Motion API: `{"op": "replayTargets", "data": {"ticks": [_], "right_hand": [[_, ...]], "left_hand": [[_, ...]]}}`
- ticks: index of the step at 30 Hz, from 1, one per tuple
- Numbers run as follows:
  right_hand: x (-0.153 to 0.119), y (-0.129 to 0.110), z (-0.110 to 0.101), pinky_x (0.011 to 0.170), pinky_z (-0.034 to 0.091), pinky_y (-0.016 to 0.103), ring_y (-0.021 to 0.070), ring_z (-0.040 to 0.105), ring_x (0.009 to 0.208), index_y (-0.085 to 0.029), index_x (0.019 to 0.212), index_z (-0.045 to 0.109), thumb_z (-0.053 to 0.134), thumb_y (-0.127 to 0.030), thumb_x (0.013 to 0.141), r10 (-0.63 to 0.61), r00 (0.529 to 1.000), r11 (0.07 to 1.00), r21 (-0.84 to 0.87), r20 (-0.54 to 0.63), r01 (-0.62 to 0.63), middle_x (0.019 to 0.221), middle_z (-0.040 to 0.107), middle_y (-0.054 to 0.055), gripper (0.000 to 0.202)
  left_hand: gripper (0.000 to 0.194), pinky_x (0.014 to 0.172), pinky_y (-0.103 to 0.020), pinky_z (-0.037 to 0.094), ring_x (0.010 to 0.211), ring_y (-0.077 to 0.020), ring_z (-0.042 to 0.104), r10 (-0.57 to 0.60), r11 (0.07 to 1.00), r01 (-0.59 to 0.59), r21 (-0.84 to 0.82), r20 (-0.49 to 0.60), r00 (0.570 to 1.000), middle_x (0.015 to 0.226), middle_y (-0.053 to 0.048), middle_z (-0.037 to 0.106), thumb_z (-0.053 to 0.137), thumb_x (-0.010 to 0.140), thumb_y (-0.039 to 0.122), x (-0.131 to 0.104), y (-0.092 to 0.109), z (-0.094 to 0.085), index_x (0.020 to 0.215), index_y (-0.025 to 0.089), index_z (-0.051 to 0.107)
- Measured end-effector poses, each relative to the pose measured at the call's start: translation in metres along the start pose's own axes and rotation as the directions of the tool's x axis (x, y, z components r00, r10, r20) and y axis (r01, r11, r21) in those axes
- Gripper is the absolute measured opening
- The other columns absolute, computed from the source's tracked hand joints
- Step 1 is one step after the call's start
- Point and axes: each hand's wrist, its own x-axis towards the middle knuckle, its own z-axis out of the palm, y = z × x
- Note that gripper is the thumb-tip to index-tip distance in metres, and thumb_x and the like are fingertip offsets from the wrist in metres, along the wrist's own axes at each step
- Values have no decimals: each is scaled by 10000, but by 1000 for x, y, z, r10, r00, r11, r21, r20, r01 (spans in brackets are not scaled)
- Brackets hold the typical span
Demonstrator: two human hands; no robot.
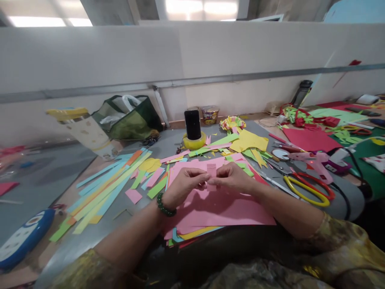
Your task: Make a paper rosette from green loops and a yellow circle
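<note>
Patterned sleeves (345,245) lie nearest the camera, at the bottom of the view, with bare forearms reaching inward from both sides. The pale partition (105,56) spans the back, behind the grey table (69,257). On the near part of the table lies a stack of pink sheets (210,212), with blue, yellow, green and red edges showing beneath.

Left of the stack, long paper strips (105,196) in blue, orange, yellow and green fan out, some overlapping. The green bag (132,120) sits behind them, and the tall cup (90,134) with a yellow lid leans beside it. A blue case (27,241) is at the near left. Over on the right are a red sheet (311,139), the pink glue gun (320,166) and, nearer, scissors (315,204) with red and yellow handles. Beyond the stack, the phone (193,125) stands upright at the yellow tape roll (194,143), with a food tub (210,115) and a paper flower (232,123) to its right.

Both hands are over the stack, close together. The left hand (188,180) — a green bracelet (165,205) at its wrist — pinches the left edge of a small pink strip (211,170); the right hand (236,176) pinches its right edge, fingers closed narrow. The strip is held between them, roughly upright.
</note>
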Motion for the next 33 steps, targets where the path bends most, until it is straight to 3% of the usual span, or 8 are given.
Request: {"op": "replayTargets", "data": {"ticks": [2,4,7,9,14,20,25,33], "right_hand": [[-3,1,-2,456,282,244,84,376,471,-179,585,600,660,-546,842,-144,983,986,-105,-119,131,501,485,-28,452],[-6,4,-5,480,336,235,89,430,507,-184,727,634,629,-353,882,-389,894,902,-290,-223,320,619,570,-8,230],[-10,8,-6,530,407,228,116,548,625,-207,932,667,574,-146,884,-687,717,650,-538,-115,537,816,648,36,121],[-11,11,-4,563,435,235,133,591,688,-227,953,685,546,-133,930,-742,670,550,-594,-24,587,846,654,46,170],[-7,11,2,608,476,273,143,569,657,-220,849,709,606,-331,970,-614,766,761,-404,-192,508,742,637,35,195],[-2,5,0,571,450,297,139,528,588,-202,656,627,801,-629,702,-106,954,973,170,-280,158,637,617,10,464],[-1,-1,0,600,450,293,135,550,608,-192,629,642,858,-641,568,53,979,934,356,-199,22,620,637,2,502],[-1,-6,-2,512,319,261,92,432,547,-186,610,633,835,-514,603,129,973,935,350,-190,-55,565,545,-38,386]], "left_hand": [[417,534,-235,408,533,-93,478,5,999,-6,-48,-18,1000,530,11,566,841,543,529,0,1,0,555,161,646],[445,538,-236,416,528,-91,477,6,995,-9,-100,-35,999,516,22,537,858,521,531,0,3,-2,524,167,603],[445,541,-236,430,526,-92,483,-2,992,-4,-129,-42,999,516,22,529,856,523,527,0,4,-2,526,170,591],[436,542,-237,440,533,-98,495,8,994,-12,-106,-42,999,529,16,539,834,554,528,-1,3,-2,529,173,580],[321,565,-242,479,553,-126,550,103,991,-94,96,-90,991,533,-1,583,757,650,477,-3,1,0,605,171,672],[234,533,-226,502,531,-125,604,225,945,-195,262,-90,970,633,-27,683,694,711,387,-8,2,4,630,167,698],[248,534,-228,511,548,-138,621,254,931,-222,291,-77,964,638,-33,701,659,720,401,-7,-1,3,630,173,690],[224,558,-236,516,577,-150,634,284,901,-242,360,-68,956,619,-26,684,637,736,380,-6,-5,3,649,183,699]]}}
